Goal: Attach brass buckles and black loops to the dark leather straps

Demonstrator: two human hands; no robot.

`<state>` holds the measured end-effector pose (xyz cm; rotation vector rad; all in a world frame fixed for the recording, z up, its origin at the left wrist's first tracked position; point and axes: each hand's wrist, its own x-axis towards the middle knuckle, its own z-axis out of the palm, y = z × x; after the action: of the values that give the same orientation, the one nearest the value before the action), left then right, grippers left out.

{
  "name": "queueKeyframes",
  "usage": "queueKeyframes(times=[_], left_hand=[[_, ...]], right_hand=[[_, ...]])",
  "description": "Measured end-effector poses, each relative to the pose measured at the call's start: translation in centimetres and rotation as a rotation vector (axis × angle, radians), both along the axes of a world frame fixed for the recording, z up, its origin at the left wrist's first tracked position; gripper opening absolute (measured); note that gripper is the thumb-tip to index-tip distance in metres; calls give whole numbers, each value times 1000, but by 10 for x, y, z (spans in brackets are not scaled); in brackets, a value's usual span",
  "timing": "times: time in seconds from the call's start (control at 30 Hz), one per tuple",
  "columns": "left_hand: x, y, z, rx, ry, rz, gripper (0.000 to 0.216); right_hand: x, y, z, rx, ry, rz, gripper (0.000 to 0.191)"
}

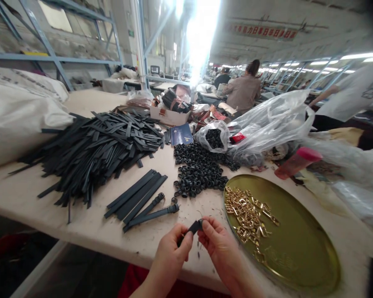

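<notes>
A: What do the two hands hold?
B: The left hand [174,250] pinches a short black flat strap [194,227] between thumb and fingers. The right hand [217,240] pinches the upper end of it (whether a loop is there, I cannot tell). The strap is at the lower centre of the frame, above the front part of the pale table [93,231].

A: And what lies around them?
B: Just right is an oval olive-gold metal tray [301,236]; on its left part lie many shiny gold metal buckles [247,213]. Behind the hands, at the centre, small black ring-shaped loops [199,169] are heaped.

A: On the left side?
B: Some long black flat strips [139,192] lie side by side, with two black straps with loops [157,216] near them. A large heap of black strips [102,140] spreads at middle left.
</notes>
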<state>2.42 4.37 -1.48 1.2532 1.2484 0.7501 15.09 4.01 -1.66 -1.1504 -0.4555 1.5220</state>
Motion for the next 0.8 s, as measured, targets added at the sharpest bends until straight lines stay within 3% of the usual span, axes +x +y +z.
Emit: queueKeyframes(times=[0.2,0.3,0.43,0.53,0.63,0.8], left_hand=[[-3,-20,9,123,167,-141,22],[-1,-25,12,155,199,-164,22],[7,-29,10,159,114,-77,25],[8,-32,9,144,54,-94,25],[5,-35,10,127,15,-151,16],[-3,-38,10,57,-52,-140,18]], right_hand=[[5,-21,-2,123,-343,-7,32],[2,-31,-5,110,-308,-11,32],[-11,-42,-9,79,-65,-69,27],[-16,-47,-12,79,43,-76,25],[-13,-48,-11,85,-102,-90,24],[-6,-53,-8,175,-301,-19,26]])
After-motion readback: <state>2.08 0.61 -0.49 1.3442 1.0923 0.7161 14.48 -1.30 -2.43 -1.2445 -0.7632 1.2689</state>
